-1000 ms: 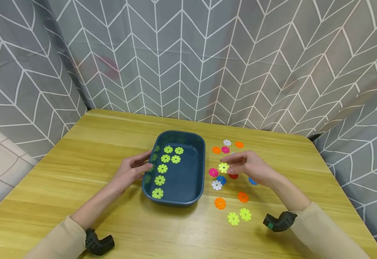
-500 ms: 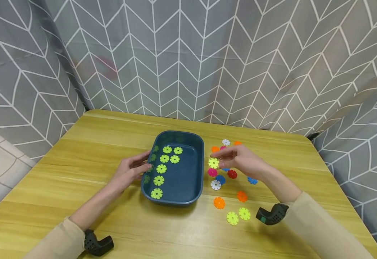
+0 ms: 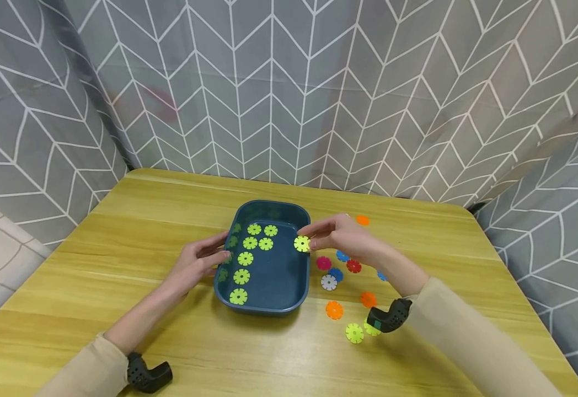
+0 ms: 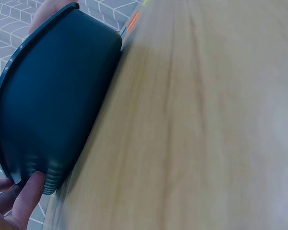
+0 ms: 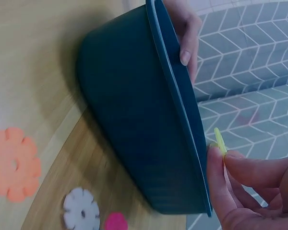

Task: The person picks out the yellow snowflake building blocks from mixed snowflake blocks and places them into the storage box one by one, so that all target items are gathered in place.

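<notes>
A dark blue rectangular tub (image 3: 269, 306) stands on the table, with several yellow-green notched discs (image 3: 245, 258) lying inside in a column and a short second column. My left hand (image 3: 194, 263) holds the tub by its left wall, thumb over the rim and fingers outside. Between thumb and fingertips, my right hand (image 3: 341, 236) pinches a yellow-green notched disc (image 3: 302, 243) at the tub's right rim. In the right wrist view that pinched disc (image 5: 220, 141) appears edge-on, above the rim.
Right of the tub lie loose notched discs: orange (image 3: 334, 310), white (image 3: 328, 283), pink (image 3: 324, 263), red (image 3: 354, 266), and blue (image 3: 336, 274). Two yellow-green ones lie nearer the front, one (image 3: 354, 333) beside another partly hidden by the right wrist camera (image 3: 390, 316). A patterned curtain (image 3: 289, 94) hangs behind the table.
My right hand has carried the pinched yellow-green disc leftward, from over the loose discs to the tub's right rim. My left hand keeps its hold on the tub.
</notes>
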